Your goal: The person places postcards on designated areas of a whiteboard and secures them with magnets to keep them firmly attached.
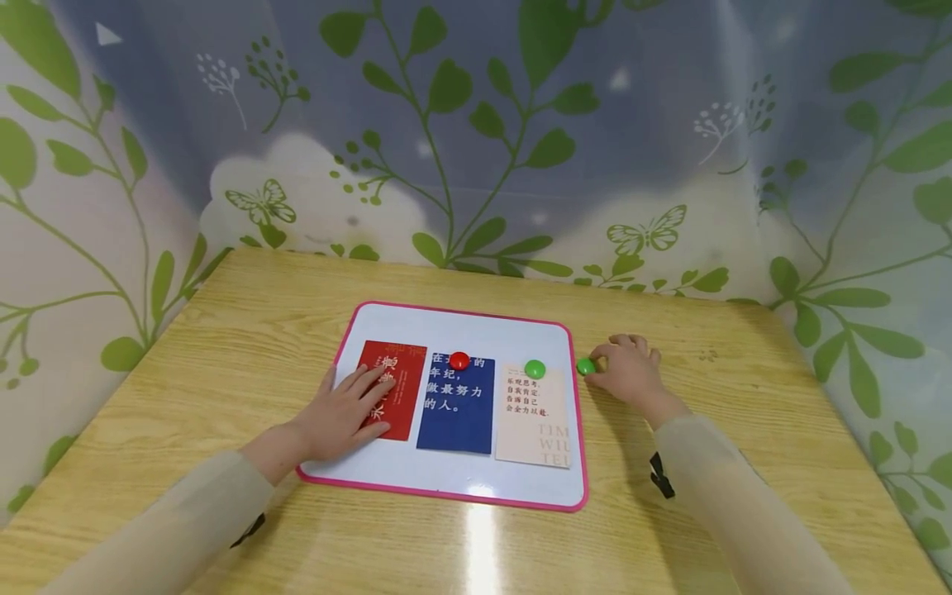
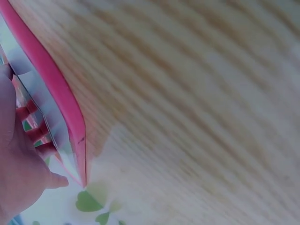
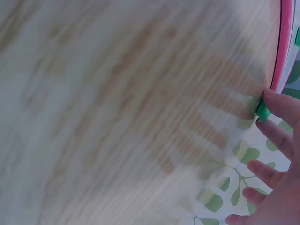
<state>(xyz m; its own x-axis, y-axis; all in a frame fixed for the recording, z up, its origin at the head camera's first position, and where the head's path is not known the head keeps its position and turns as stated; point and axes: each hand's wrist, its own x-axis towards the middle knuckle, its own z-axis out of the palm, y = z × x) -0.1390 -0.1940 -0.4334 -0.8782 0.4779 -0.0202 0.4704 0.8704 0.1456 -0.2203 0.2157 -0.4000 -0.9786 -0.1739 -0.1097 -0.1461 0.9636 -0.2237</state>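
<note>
A whiteboard (image 1: 446, 471) with a pink rim lies on the table, bearing a red card (image 1: 409, 405), a blue card (image 1: 454, 434) and a cream card (image 1: 524, 434) side by side. My left hand (image 1: 338, 421) rests on the red card with fingers extended, covering its left part. Just off the board's right edge, my right hand (image 1: 628, 372) pinches a green round magnet (image 3: 264, 110) between thumb and index finger; the other fingers are spread. A red magnet (image 1: 459, 361) sits at the blue card's top, and another green magnet (image 1: 535, 369) at the cream card's top.
The wooden table (image 1: 245, 330) meets a leaf-patterned wall covering (image 1: 476, 190) at the back and sides. Light glares off the tabletop in front of the board.
</note>
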